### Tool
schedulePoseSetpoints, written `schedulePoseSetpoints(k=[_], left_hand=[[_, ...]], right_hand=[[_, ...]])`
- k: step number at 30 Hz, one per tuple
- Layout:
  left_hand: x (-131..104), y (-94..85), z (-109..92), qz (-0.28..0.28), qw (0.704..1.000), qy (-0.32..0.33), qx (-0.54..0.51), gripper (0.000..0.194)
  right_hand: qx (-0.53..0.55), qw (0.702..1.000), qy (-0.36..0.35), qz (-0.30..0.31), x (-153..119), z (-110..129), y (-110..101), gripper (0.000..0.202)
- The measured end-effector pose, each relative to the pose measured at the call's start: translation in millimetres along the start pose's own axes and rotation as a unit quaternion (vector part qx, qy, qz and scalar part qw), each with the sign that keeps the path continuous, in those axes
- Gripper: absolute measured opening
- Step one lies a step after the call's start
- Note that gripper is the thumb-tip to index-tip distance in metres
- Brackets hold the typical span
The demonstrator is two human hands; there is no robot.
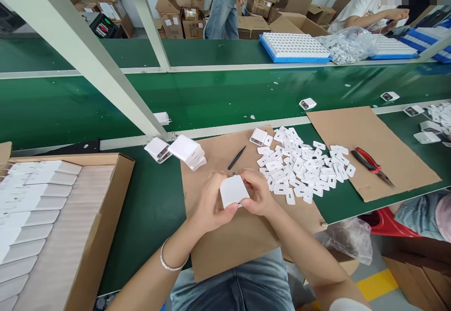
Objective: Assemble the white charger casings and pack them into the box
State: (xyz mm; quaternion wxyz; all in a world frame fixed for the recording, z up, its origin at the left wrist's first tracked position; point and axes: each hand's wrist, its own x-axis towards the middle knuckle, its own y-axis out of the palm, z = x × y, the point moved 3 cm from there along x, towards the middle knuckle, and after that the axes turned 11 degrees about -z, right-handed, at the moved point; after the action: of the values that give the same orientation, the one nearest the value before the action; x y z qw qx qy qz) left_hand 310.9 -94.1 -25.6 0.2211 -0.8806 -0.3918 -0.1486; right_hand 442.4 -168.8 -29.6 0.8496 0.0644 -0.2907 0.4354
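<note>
Two-handed, pinching a white, boxy plastic casing (233, 190) between left grip (209, 203) and right grip (259, 192), imo ideally keeping pressure even.

Bright, fairly even light leaves pale glare streaks on the glossy green belt (225, 96).

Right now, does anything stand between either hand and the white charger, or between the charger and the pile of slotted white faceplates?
Nothing visible separates the left hand or right hand from the white charger; both hold it. Between the charger and the pile of slotted white faceplates, only the right hand intervenes.
</note>
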Motion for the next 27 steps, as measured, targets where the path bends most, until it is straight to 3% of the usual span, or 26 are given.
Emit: schedulePoseSetpoints(k=[8,15,21,27], left_hand=[[-1,3.1,9,0.026,0.994,-0.109,-0.018,0.046],[1,1.8,10,0.025,0.992,-0.121,0.006,0.037],[-1,1.3,12,0.056,0.981,-0.184,-0.02,0.029],[-1,5.3,13,0.052,0.973,-0.213,-0.069,0.032]], right_hand=[[0.012,0.983,0.177,0.044,-6,-16,0,0.055],[0.005,0.972,0.219,0.078,-5,-18,-1,0.05],[0.034,0.968,0.248,0.035,-4,-20,-1,0.048],[-0.008,0.963,0.264,0.051,-6,-23,-2,0.048]])
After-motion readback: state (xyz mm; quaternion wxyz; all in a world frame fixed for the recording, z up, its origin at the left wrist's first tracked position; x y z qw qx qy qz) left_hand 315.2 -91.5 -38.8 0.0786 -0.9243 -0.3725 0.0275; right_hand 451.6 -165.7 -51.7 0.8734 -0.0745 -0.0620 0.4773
